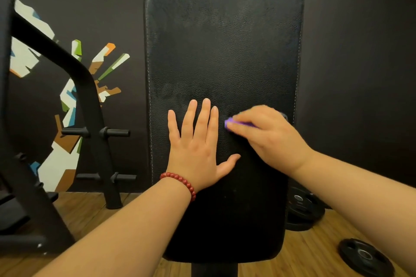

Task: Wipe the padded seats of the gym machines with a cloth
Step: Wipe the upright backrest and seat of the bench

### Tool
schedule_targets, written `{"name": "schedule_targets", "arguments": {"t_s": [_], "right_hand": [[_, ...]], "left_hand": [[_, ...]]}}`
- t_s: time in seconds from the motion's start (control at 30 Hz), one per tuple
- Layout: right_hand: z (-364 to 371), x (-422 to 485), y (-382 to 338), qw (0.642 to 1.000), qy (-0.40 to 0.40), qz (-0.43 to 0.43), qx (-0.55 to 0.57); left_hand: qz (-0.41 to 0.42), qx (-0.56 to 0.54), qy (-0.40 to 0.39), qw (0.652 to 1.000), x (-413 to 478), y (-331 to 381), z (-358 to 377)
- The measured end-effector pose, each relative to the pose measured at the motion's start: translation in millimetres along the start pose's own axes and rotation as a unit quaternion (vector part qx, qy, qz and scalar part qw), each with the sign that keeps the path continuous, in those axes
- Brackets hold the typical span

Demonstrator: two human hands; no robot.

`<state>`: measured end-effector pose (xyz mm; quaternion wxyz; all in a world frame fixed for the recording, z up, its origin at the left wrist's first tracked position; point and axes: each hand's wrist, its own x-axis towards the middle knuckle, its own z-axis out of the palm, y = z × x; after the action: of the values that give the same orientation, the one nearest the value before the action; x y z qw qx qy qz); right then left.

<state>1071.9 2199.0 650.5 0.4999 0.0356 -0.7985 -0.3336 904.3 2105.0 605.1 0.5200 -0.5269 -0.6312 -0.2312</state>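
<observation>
A long black padded bench pad (222,36) fills the middle of the view, running away from me. My left hand (198,148) lies flat on its lower half, fingers straight and spread, with a red bead bracelet at the wrist. Just to the right, my right hand (267,135) grips a purple cloth (234,123) against the pad near its right edge. Only a small strip of the cloth shows between the fingers, and the hand is motion-blurred.
A black plate rack (99,132) with side pegs stands at the left against a dark wall with a colourful mural. Black weight plates lie on the wooden floor at the right (365,256) and behind the pad (302,209).
</observation>
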Motion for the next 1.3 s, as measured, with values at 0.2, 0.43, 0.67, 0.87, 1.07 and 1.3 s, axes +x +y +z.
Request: {"name": "schedule_targets", "arguments": {"t_s": [0.2, 0.43, 0.67, 0.87, 1.07, 1.3], "right_hand": [[12, 16, -9, 0.993, 0.082, 0.086, 0.011], [9, -1, -21, 0.998, -0.033, 0.026, 0.037], [21, 31, -18, 0.99, 0.085, 0.115, 0.008], [11, 0, -28, 0.998, -0.052, -0.012, 0.03], [21, 40, -17, 0.988, 0.088, 0.124, 0.017], [20, 6, -37, 0.998, -0.038, -0.031, 0.035]], "left_hand": [[0.044, -0.019, 0.003, 0.999, -2, -19, -7], [0.061, 0.005, 0.001, 0.998, -8, -51, -7], [0.049, -0.003, 0.028, 0.998, -11, -50, 0], [0.044, -0.022, 0.056, 0.997, -13, -50, 4], [0.017, -0.036, 0.071, 0.997, -14, -49, 4], [-0.013, -0.039, 0.055, 0.998, -17, -49, 4]]}}
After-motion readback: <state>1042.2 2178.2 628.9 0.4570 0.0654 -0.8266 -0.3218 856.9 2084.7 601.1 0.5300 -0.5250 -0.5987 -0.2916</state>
